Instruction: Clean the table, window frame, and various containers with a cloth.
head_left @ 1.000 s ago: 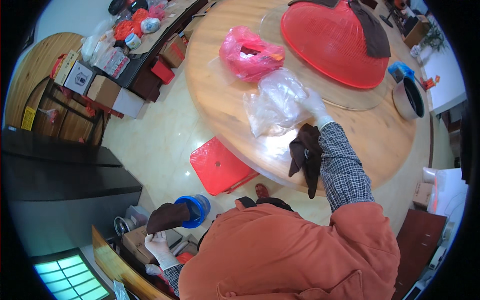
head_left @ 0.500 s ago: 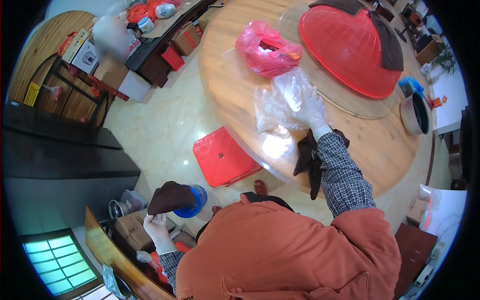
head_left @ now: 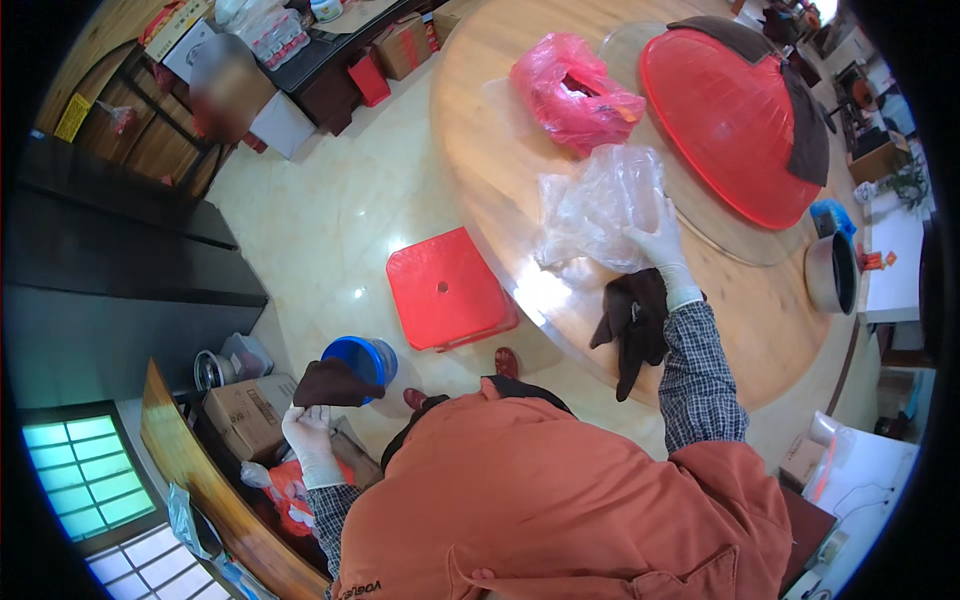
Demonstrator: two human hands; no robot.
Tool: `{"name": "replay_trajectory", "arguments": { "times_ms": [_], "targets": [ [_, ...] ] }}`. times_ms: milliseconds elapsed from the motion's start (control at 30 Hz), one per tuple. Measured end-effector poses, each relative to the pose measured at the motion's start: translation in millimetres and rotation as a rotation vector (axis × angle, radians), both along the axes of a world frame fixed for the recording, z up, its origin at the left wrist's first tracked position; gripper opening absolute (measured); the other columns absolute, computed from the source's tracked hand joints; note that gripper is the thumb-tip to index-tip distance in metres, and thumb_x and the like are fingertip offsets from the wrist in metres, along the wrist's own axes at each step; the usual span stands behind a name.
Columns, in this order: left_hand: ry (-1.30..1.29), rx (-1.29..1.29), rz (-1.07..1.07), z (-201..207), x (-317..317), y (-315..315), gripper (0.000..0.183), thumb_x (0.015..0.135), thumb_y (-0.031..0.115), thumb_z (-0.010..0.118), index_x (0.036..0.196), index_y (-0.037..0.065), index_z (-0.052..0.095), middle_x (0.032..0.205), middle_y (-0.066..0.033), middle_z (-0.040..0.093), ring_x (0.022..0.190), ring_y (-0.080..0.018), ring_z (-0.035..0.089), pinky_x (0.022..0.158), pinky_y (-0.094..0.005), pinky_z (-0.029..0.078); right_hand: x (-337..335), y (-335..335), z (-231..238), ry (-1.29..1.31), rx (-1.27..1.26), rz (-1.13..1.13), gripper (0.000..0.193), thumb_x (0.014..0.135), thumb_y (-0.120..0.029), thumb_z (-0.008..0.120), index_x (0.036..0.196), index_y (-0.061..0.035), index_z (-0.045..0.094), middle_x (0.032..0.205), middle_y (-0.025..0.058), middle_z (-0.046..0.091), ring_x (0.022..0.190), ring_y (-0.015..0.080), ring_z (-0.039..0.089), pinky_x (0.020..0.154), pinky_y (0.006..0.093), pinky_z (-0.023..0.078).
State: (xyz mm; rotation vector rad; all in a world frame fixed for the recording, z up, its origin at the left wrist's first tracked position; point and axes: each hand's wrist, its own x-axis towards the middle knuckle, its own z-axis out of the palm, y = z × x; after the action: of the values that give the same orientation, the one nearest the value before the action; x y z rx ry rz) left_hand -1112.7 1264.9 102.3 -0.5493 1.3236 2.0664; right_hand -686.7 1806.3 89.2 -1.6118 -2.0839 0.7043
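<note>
My left hand [head_left: 312, 436], in a white glove, pinches the edge of a dark brown cloth [head_left: 338, 384] at the lower left. The cloth hangs out beside a blue bucket [head_left: 372, 362] on the floor and hides part of its rim. On the round wooden table, my gloved right hand [head_left: 660, 245] has its fingers closed on the right edge of a crumpled clear plastic bag [head_left: 605, 200]. A second dark brown cloth [head_left: 632, 322] lies bunched by my right wrist, reaching toward the table's near edge. Beyond the clear bag sits a pink plastic bag [head_left: 575, 95].
A big red mesh cover [head_left: 715, 130] with dark cloths on it rests on the glass turntable [head_left: 695, 225]. A metal pot [head_left: 832, 272] stands at the table's right. On the floor are a red stool [head_left: 450, 290] and a cardboard box [head_left: 245, 412].
My right hand has gone from lying over the clear bag to its right edge, and the bag is more spread out. The left hand still holds its cloth, lowered slightly. The view has shifted.
</note>
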Motion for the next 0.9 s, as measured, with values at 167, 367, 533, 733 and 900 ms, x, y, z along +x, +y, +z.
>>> {"name": "replay_trajectory", "arguments": {
  "times_ms": [167, 367, 533, 733, 900],
  "targets": [
    [0.014, 0.108, -0.029, 11.0, 9.5, 18.8, 0.044, 0.071, 0.009, 0.050, 0.113, 0.000, 0.055, 0.117, -0.0135, 0.058, 0.114, -0.0290, 0.052, 0.102, -0.0455, 0.038, -23.3, -14.8, 20.9, 0.199, 0.026, 0.103, 0.100, 0.059, -0.033, 0.079, 0.143, -0.0080, 0.031, 0.145, 0.0216, 0.030, 0.134, 0.0384, 0.029, 0.110, 0.0432, 0.025],
    [0.085, 0.193, -0.123, 37.1, 17.6, 52.8, 0.038, 0.075, 0.012, 0.050, 0.111, 0.002, 0.055, 0.117, -0.0133, 0.059, 0.111, -0.0293, 0.054, 0.094, -0.0449, 0.044, -93.0, -60.3, 53.5, 0.628, -0.284, 0.400, 0.092, 0.065, -0.021, 0.075, 0.142, -0.0009, 0.030, 0.143, 0.0180, 0.034, 0.135, 0.0299, 0.029, 0.112, 0.0391, 0.023],
    [0.209, 0.133, -0.090, 66.2, 43.9, 26.8, 0.028, 0.082, 0.013, 0.047, 0.106, 0.004, 0.057, 0.105, -0.0099, 0.062, 0.094, -0.0235, 0.061, 0.080, -0.0353, 0.051, -163.3, -124.0, 71.3, 1.020, -0.853, 0.600, 0.083, 0.076, -0.010, 0.067, 0.146, -0.0038, 0.023, 0.149, 0.0147, 0.026, 0.138, 0.0253, 0.025, 0.113, 0.0351, 0.022],
    [0.077, 0.252, 0.171, 13.0, 37.9, -28.6, 0.018, 0.077, 0.015, 0.052, 0.095, 0.015, 0.057, 0.095, -0.0049, 0.062, 0.089, -0.0230, 0.058, 0.080, -0.0406, 0.048, -217.7, -185.4, 64.6, 0.541, -0.575, 0.894, 0.081, 0.079, -0.009, 0.062, 0.147, -0.0027, 0.018, 0.151, 0.0160, 0.020, 0.140, 0.0278, 0.019, 0.114, 0.0363, 0.016],
    [0.107, 0.292, 0.414, 28.7, 60.7, -153.6, 0.022, 0.078, 0.015, 0.051, 0.099, 0.012, 0.056, 0.103, -0.0069, 0.061, 0.098, -0.0240, 0.057, 0.089, -0.0413, 0.045, -304.9, -266.3, 46.2, 0.416, -0.542, 1.116, 0.083, 0.075, -0.009, 0.064, 0.146, -0.0007, 0.021, 0.151, 0.0171, 0.021, 0.141, 0.0283, 0.016, 0.115, 0.0386, 0.013]
  ]
}}
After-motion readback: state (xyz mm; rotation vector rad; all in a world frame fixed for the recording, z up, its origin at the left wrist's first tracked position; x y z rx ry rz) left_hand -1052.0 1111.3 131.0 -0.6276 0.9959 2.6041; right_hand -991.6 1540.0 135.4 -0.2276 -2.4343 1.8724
